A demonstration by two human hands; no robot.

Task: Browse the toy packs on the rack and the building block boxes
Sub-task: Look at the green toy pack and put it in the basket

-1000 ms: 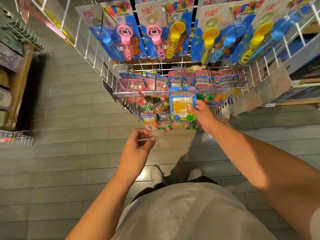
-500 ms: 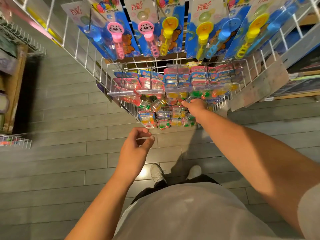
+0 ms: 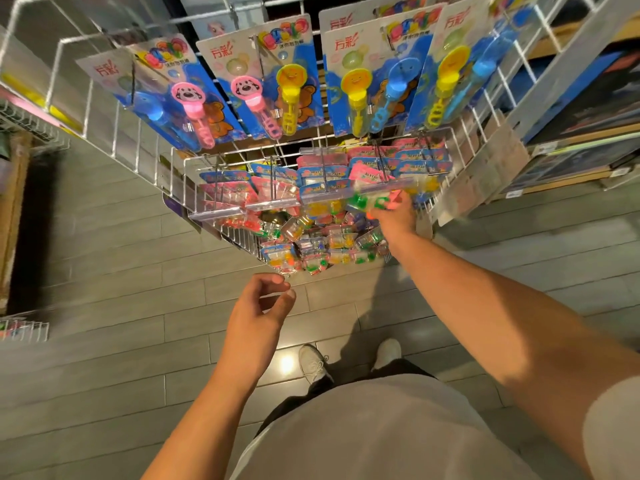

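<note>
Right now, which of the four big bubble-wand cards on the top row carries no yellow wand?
The leftmost card: it holds a blue wand and a pink dog-faced wand. Each of the other three cards has a yellow wand beside a pink or blue one.

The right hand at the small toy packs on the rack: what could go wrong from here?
1. The right hand reaches among crowded small packs hanging on hooks; pulling one could knock neighbours off.
2. The picture is blurred there, so the grip on the green pack cannot be judged; it might slip.
3. The left hand hangs below, holding nothing, too low to catch a falling pack.
</note>
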